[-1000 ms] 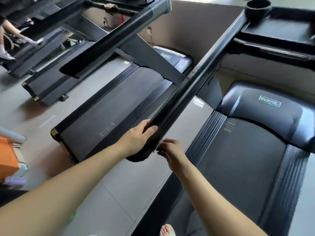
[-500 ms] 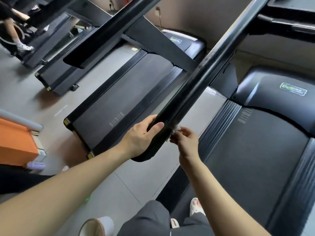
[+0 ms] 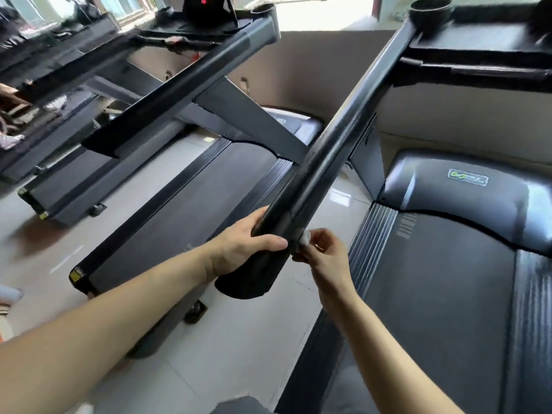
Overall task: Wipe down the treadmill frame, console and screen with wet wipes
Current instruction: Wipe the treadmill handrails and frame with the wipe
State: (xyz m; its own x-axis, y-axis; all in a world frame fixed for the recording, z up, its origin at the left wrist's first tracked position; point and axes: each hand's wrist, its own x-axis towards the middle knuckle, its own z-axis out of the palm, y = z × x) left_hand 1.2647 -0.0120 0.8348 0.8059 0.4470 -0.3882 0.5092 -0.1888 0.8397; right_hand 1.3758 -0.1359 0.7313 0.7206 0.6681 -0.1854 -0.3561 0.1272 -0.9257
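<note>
Where the two bare forearms converged, the left hand [image 3: 242, 249] gripped the lower end of the long black tubular treadmill handrail [image 3: 328, 150], thumb curled over its top. At that hand's 3 o'clock, the right hand [image 3: 325, 255] had its fingers closed on a small white crumpled wet wipe [image 3: 305, 238], pressed to the tube's right flank. From there the rail's long axis ran toward 1 o'clock, up to the black console tray [image 3: 478, 46]. Any wiping stroke probably needed to follow that line.
</note>
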